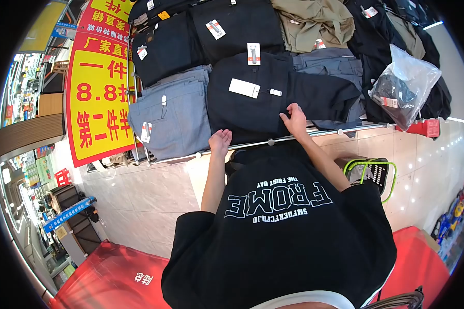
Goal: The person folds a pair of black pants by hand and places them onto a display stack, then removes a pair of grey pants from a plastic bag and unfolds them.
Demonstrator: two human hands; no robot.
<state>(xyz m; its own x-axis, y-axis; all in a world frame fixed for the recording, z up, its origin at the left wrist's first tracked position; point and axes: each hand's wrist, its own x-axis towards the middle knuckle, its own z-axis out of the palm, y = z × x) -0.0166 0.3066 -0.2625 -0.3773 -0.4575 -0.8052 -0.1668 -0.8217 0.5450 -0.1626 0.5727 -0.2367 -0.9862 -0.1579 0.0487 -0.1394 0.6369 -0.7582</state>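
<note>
Black folded trousers (247, 110) with a white tag (244, 88) lie in front of me on the display stand. My left hand (220, 141) is at their near left corner, palm partly turned up, fingers loosely bent and holding nothing visible. On the right, my right hand (295, 122) rests against the black cloth, its thumb and fingers apart. A black trouser part (325, 92) spreads out to the right of that hand. Grey trousers (172, 116) lie beside the left hand, with more grey trousers (330, 64) behind the black ones.
Further folded black trousers (237, 28) and khaki trousers (314, 20) fill the back. A clear plastic bag (404, 85) with something dark inside hangs over the right edge. A metal rail (191, 156) runs along the front. A green-rimmed black basket (368, 172) stands below; a sale sign (98, 87) is at left.
</note>
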